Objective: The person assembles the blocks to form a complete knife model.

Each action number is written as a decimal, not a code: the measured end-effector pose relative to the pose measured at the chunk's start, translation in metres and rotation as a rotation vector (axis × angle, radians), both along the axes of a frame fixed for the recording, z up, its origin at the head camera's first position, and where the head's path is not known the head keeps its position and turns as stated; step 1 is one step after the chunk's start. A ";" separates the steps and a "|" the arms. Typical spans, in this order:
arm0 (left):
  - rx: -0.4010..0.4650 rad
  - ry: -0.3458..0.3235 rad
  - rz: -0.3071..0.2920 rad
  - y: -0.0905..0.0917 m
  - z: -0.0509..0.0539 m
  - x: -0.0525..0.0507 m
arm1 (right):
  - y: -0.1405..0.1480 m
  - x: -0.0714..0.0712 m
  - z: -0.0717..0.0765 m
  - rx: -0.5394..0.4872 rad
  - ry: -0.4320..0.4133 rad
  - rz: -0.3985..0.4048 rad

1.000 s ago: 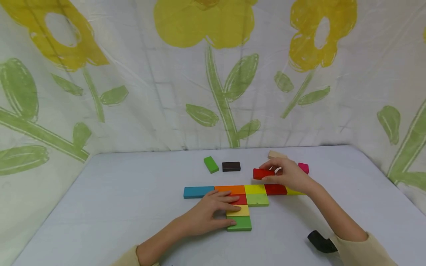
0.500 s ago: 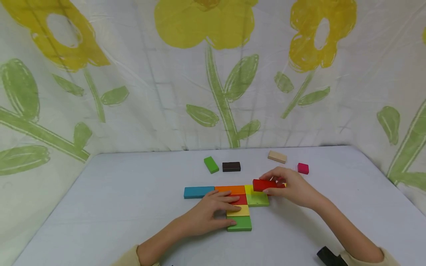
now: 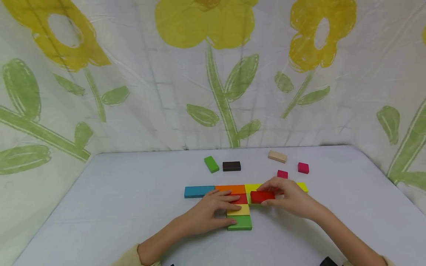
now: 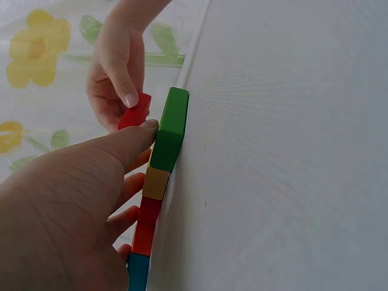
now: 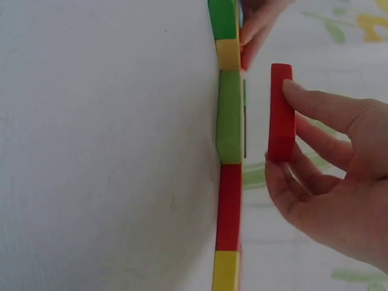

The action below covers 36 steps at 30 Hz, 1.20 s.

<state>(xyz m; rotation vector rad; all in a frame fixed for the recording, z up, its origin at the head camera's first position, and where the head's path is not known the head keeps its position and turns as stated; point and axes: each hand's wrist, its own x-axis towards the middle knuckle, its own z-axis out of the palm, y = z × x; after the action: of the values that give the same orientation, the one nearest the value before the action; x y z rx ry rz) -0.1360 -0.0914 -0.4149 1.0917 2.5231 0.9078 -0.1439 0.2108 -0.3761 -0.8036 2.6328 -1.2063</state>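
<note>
Flat coloured blocks lie edge to edge: a blue block (image 3: 199, 191), an orange block (image 3: 231, 189) and a yellow block (image 3: 251, 187) in a row, with a red block (image 3: 242, 200), a pale yellow block (image 3: 244, 210) and a green block (image 3: 242, 222) stepping nearer. My left hand (image 3: 208, 212) rests on these, fingers spread. My right hand (image 3: 293, 197) pinches another red block (image 3: 260, 197) by its ends. In the right wrist view, that block hangs just above the light green block (image 5: 230, 115), apart from it. A dark red block (image 5: 229, 206) continues the row, mostly hidden in the head view.
Behind the row lie a bright green block (image 3: 211, 164), a dark brown block (image 3: 231, 166), a tan block (image 3: 277, 156) and two crimson blocks, one at the right (image 3: 303, 168). A flower-painted curtain (image 3: 139, 92) hangs behind the white table (image 3: 126, 192).
My right hand has brought the red block nearer and lower, from behind the row to over the light green block. A crimson block behind it came into view. My left hand stays put.
</note>
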 end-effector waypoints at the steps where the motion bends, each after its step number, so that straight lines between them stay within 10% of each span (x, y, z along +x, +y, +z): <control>1: 0.000 0.000 -0.002 0.000 0.000 0.000 | 0.000 0.000 -0.001 0.000 -0.008 0.005; 36: 0.009 -0.010 0.004 0.000 -0.001 0.000 | -0.008 0.001 -0.014 0.081 -0.081 0.066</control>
<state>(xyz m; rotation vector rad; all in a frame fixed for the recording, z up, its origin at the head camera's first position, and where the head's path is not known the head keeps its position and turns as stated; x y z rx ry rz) -0.1362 -0.0917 -0.4158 1.0826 2.5161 0.9243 -0.1431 0.2030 -0.3901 -0.8035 2.5511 -1.0850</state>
